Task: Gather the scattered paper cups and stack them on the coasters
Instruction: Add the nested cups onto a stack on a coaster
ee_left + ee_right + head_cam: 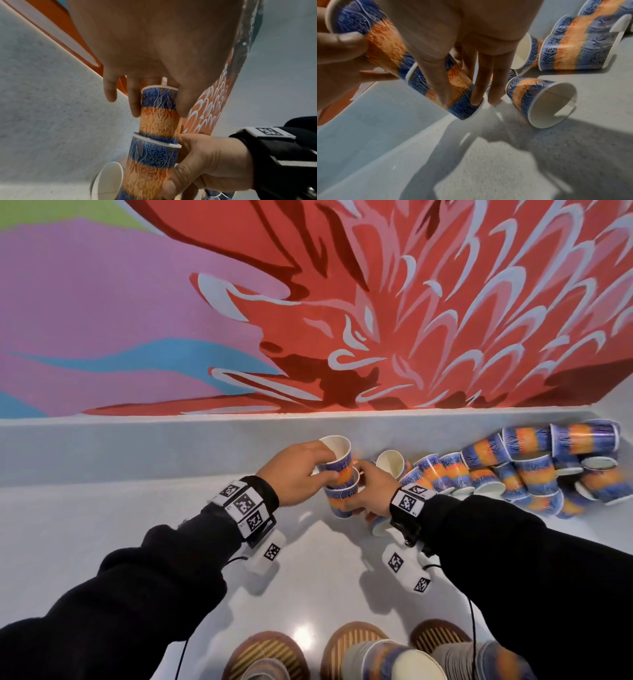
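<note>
Left hand [294,474] clamps the upper paper cup [337,457], nested partway into the lower cup [342,498], which the right hand [373,491] grips. Loose cup heap [534,470] lies at 3 o'clock, against the counter's back ledge. Coasters [263,652] with stacks at 6 o'clock. Bare grey counter [102,508] at 9 o'clock. Red floral mural wall [342,302] at 12.

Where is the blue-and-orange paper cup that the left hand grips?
In the head view, the blue-and-orange paper cup sits centre frame, gripped by the left hand and nested into a second cup held by the right hand.
</note>
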The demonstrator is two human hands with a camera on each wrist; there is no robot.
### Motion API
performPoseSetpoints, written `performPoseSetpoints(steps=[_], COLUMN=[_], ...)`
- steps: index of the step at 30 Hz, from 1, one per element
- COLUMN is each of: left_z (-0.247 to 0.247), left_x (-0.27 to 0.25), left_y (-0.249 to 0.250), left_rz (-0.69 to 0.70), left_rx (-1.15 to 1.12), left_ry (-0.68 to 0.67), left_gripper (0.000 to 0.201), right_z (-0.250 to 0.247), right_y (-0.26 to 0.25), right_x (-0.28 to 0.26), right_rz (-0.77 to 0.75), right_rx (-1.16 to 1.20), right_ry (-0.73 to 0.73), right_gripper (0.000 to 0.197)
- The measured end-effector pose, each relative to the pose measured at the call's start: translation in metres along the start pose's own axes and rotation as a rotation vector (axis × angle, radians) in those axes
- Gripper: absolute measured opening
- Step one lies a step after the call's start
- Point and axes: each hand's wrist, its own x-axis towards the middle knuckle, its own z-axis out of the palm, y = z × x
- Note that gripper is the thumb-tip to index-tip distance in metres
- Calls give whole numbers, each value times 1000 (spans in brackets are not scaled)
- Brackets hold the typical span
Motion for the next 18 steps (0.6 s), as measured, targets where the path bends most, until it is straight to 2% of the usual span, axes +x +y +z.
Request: performPoseSetpoints(steps=[2,3,6,8,9,11,14,16,18], left_z=[0,1,8,16,19,28,35,36,38], left_x=[-2,-3,-3,0,0,1,-1,-3,-6], left_y=[5,7,5,0,-3,-10,-22,-26,-30], left_rz=[31,34,-18,-127,-185,-256,-316,-328,-331], left_rx=[-1,-31,-165,-297,-360,-422,-453,-465,-457], left_ry=[12,43,118,93,71,53,99,104,93], left_gripper=[37,49,106,126,127,110,84,84,83], right_z=[-2,-3,-4,-4,-5,-6,-9,-8,-7], right_y=[1,2,6,11,12,13,20,31,38], right_x=[-4,-5,-5,1,5,12,21,24,23], right_rz=[-53,-92,-130,-138,-139,-125,-52,-22,-13], right_rx=[6,10,19,37,39,-81,-584,-909,-1044], right_ry=[21,31,46,32,22,9,-28,-106,-234], right_gripper=[66,72,91,95,95,94,82,74,70])
